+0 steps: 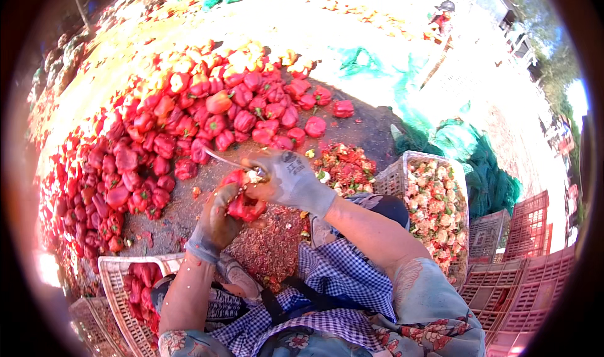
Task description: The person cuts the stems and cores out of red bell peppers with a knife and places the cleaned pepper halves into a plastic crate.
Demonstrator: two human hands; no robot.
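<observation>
My left hand (218, 222), in a soiled work glove, is closed around a red bell pepper (246, 208). Close above it, my right hand (284, 178), in a pale grey glove, grips a knife whose thin blade (221, 158) points away to the upper left; its handle is hidden in the fingers. At the right fingertips a whitish bit (255, 176), which looks like pepper core, shows against the pepper. A wide heap of red bell peppers (214, 125) spreads on the ground beyond both hands.
A crate (112, 264) with red peppers stands at my left. On my right, another crate (462, 187) is full of pepper cores, beside a pile of red scraps (345, 167). Green netting (462, 140) and stacked red crates (527, 225) lie farther right. Someone (443, 20) is in the far background.
</observation>
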